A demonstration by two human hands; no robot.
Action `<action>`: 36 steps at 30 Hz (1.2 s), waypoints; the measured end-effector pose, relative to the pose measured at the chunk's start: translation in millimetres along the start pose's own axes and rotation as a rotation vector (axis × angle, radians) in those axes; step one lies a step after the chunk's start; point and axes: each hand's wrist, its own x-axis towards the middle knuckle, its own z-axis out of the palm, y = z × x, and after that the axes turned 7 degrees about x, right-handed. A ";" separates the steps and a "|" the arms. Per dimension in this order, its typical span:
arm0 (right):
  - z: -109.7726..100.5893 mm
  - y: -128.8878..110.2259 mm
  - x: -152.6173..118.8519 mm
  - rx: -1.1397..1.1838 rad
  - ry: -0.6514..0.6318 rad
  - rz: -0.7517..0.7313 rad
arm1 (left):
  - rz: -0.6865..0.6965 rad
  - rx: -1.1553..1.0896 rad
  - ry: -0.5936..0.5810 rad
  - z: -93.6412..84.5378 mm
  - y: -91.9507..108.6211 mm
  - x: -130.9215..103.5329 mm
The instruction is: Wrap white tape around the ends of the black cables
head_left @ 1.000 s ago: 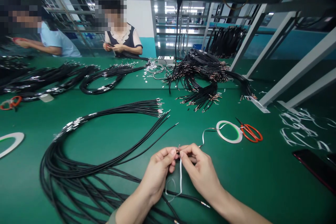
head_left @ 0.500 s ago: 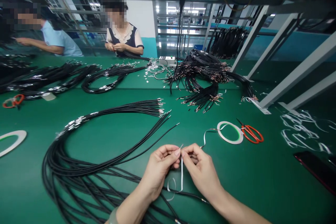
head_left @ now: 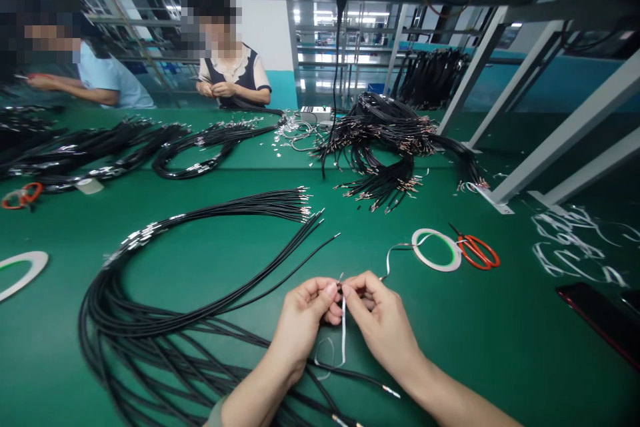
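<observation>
My left hand (head_left: 307, 310) is closed in a pinch on a cable end, and its thin bare tip (head_left: 341, 276) pokes up between the fingertips. My right hand (head_left: 383, 313) pinches a narrow white tape (head_left: 344, 333) right against that end; the fingertips of both hands nearly meet. A length of the tape hangs below the fingers with a thin curled strip beside it. Another stretch leads from behind my right hand to a tape roll (head_left: 416, 255). Black cables (head_left: 200, 320) curve across the table under my left forearm, several with silvery or coppery ends. The fingers hide most of the held cable end.
Orange-handled scissors (head_left: 479, 252) lie beside the roll. Another roll (head_left: 37, 269) is at the left edge. White strips (head_left: 565, 240) and a dark phone (head_left: 600, 320) lie right. Cable heaps (head_left: 385, 127) and metal posts (head_left: 565, 133) stand beyond. Two people work across the table.
My fingertips have shifted slightly around the cable end, and its tip shows a little differently. The whole view has moved slightly; the hands stay together with the tape hanging.
</observation>
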 end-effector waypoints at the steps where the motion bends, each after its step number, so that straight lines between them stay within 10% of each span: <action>1: 0.2 -0.6 0.0 0.004 -0.003 0.002 | -0.004 -0.005 -0.004 -0.2 -0.3 0.0; 36: -1.3 -2.6 0.4 0.001 0.032 0.030 | -0.017 0.054 0.040 2.3 5.8 -3.3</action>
